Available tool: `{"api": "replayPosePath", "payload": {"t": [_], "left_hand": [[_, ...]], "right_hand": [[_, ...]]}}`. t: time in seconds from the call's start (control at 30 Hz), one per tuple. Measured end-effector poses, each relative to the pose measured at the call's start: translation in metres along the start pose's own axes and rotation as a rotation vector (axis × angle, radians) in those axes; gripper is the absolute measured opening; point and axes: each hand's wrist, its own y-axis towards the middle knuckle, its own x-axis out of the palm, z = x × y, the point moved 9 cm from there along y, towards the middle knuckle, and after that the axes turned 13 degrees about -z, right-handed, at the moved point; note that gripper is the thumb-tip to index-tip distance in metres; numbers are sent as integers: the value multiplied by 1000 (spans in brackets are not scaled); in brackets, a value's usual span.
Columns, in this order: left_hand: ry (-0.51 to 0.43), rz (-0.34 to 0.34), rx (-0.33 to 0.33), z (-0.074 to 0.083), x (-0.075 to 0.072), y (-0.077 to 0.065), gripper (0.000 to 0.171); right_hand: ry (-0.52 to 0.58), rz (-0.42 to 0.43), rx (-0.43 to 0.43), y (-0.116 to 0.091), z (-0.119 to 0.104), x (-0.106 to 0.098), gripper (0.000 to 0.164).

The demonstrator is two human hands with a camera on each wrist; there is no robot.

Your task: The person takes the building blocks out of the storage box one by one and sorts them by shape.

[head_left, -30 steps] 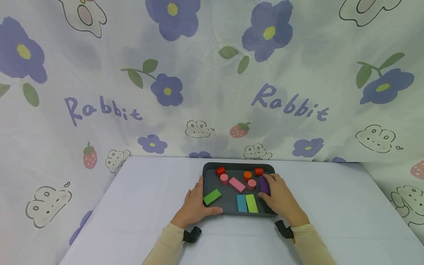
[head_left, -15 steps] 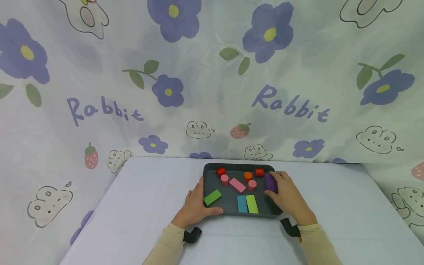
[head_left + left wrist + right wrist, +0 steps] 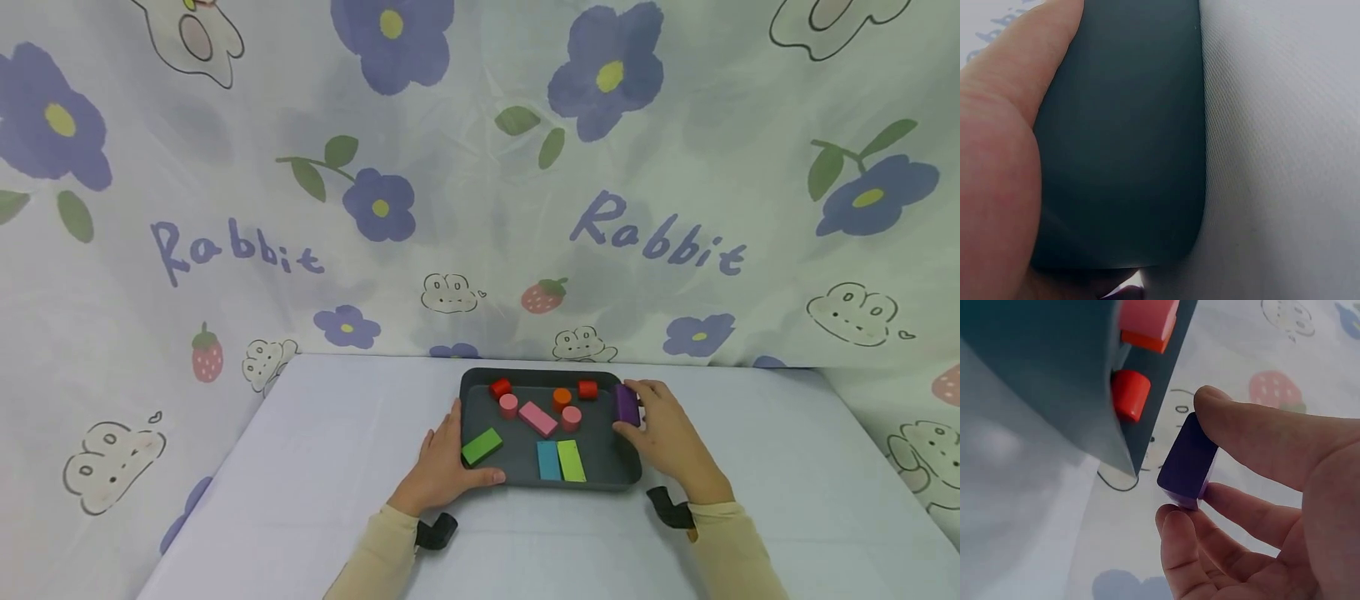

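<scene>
In the head view, my right hand pinches a purple rectangular block between thumb and fingers at the tray's right rim. From the right wrist, the purple block appears tilted, just outside the tray wall. My left hand rests against the near left corner of the dark grey tray, thumb along the front rim, fingers straight along the left side. Inside the tray lie a green block, a blue block, a lime block and a pink block.
Toward the tray's back are red cylinders, pink cylinders and an orange cylinder. The white table extends on both sides. Behind it hangs a printed curtain.
My right hand has moved to the right with the purple block, from inside the tray to its right rim. The left hand and the other blocks stay in place.
</scene>
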Motion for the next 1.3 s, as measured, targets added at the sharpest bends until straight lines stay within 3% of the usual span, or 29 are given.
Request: {"api": "replayPosePath", "payload": {"t": [0.77,1.3], "left_hand": [[-6,0,1,0,0,0,129],[-1,-1,-2,2,0,0,130]], "right_hand": [[-6,37,-4,-3,22,-15,65],[25,4,38,1,39,-6,66]]}}
